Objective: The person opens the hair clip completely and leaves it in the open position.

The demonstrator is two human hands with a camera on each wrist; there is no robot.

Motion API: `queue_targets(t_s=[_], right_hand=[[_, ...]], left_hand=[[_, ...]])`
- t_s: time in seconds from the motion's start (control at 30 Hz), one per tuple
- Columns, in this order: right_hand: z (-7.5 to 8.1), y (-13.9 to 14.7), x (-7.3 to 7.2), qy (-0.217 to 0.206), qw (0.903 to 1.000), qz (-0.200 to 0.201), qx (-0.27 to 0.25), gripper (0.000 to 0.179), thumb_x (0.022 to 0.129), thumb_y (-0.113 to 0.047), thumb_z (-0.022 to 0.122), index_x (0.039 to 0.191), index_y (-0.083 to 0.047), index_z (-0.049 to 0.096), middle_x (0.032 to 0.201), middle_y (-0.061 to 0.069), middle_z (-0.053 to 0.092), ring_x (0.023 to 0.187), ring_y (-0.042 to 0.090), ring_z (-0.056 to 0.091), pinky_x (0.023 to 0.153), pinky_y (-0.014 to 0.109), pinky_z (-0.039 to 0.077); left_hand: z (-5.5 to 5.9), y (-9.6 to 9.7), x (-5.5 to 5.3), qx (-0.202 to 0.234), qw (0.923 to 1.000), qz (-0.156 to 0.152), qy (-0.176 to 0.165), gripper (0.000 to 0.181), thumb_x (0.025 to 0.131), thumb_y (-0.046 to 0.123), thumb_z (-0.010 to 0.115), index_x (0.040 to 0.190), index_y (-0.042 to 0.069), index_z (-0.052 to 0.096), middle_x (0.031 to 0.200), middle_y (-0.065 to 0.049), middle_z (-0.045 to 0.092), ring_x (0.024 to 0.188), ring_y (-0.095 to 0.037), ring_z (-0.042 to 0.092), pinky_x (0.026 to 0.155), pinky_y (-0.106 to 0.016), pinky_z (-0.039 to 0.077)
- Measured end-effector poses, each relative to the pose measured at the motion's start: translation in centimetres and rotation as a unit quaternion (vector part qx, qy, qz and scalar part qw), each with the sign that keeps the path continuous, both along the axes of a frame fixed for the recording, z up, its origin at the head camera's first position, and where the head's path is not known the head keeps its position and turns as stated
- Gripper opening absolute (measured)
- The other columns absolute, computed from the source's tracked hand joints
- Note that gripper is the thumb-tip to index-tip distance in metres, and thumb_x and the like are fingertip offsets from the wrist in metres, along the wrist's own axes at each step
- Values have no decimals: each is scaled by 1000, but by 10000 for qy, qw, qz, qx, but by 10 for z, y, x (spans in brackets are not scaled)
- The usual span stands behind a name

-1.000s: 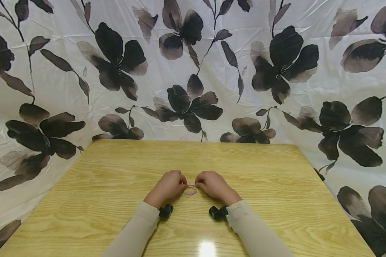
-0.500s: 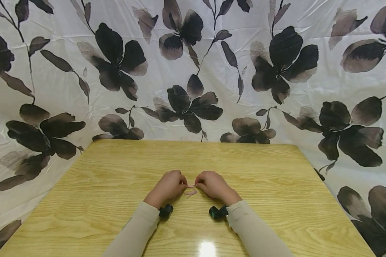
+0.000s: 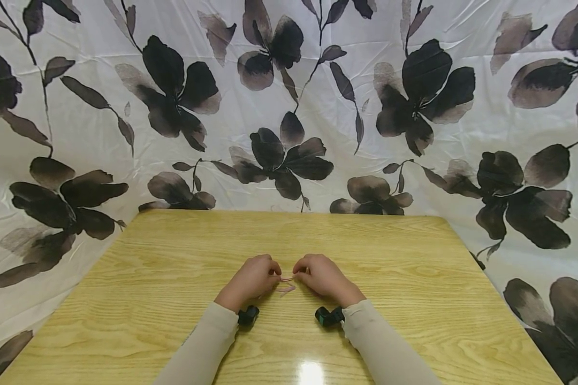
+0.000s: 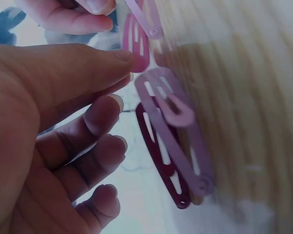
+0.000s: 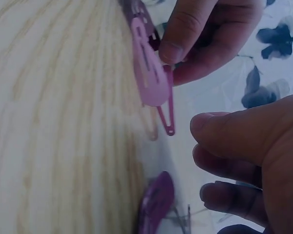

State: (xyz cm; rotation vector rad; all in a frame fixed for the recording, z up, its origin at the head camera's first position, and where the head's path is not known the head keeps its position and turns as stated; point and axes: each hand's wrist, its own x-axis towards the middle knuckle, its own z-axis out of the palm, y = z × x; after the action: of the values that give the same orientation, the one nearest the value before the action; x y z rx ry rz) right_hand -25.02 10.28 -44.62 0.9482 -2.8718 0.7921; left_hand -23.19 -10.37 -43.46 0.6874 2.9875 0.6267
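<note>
My left hand (image 3: pixel 255 275) pinches a deep pink snap hair clip (image 4: pixel 136 51) between thumb and forefinger, its other fingers loosely curled. The clip's narrow end points toward my right hand (image 3: pixel 319 275). In the right wrist view, that hand's thumb and fingers are apart with nothing between them, a short gap from the clip's tip. Close beside the held clip is a light pink hair clip (image 5: pixel 149 73). The left wrist view also shows a mauve clip (image 4: pixel 198 161) overlapping a maroon clip (image 4: pixel 156 141) below my left thumb.
A purple hair clip (image 5: pixel 156 204) lies near my right hand. All this is over a light wooden table (image 3: pixel 289 235), with a floral cloth (image 3: pixel 289 96) hanging behind it. Each wrist wears a small black camera (image 3: pixel 249 316).
My right hand has moved slightly to the right, its thumb and forefinger parting at the clip's end. The left hand stays in place, holding the deep pink clip.
</note>
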Motion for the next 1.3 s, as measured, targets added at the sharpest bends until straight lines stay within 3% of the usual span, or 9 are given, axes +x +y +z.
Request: queue_targets(t_s=[0.4, 0.9, 1.13, 1.3], right_hand=[[10, 13, 7, -286, 9995, -131, -37, 16, 94, -24, 63, 104, -16, 72, 93, -5, 67, 78, 9, 59, 76, 32, 51], [14, 33, 20, -451, 9983, -326, -157, 18, 91, -20, 66, 104, -9, 71, 89, -2, 69, 72, 8, 57, 65, 26, 48], [14, 39, 25, -476, 9981, -387, -64, 17, 90, -20, 67, 103, -10, 72, 92, -1, 69, 75, 9, 58, 66, 27, 48], [15, 41, 29, -431, 9982, -405, 47, 14, 88, -19, 69, 97, -8, 71, 83, -2, 67, 71, 9, 57, 64, 28, 47]], left_hand=[[8, 11, 1, 253, 9994, -235, 53, 15, 91, 18, 67, 100, 9, 74, 93, -2, 69, 89, -20, 63, 81, -39, 51], [9, 36, 3, 555, 9969, -423, -373, 23, 93, 16, 63, 113, 5, 70, 111, -9, 69, 102, -25, 64, 87, -41, 52], [8, 45, 6, 459, 9968, -525, -396, 22, 94, 16, 62, 112, 6, 70, 113, -8, 69, 104, -23, 65, 89, -39, 52], [9, 52, 7, 310, 9972, -602, -307, 19, 93, 15, 63, 108, 6, 72, 107, -7, 71, 101, -22, 65, 88, -38, 52]])
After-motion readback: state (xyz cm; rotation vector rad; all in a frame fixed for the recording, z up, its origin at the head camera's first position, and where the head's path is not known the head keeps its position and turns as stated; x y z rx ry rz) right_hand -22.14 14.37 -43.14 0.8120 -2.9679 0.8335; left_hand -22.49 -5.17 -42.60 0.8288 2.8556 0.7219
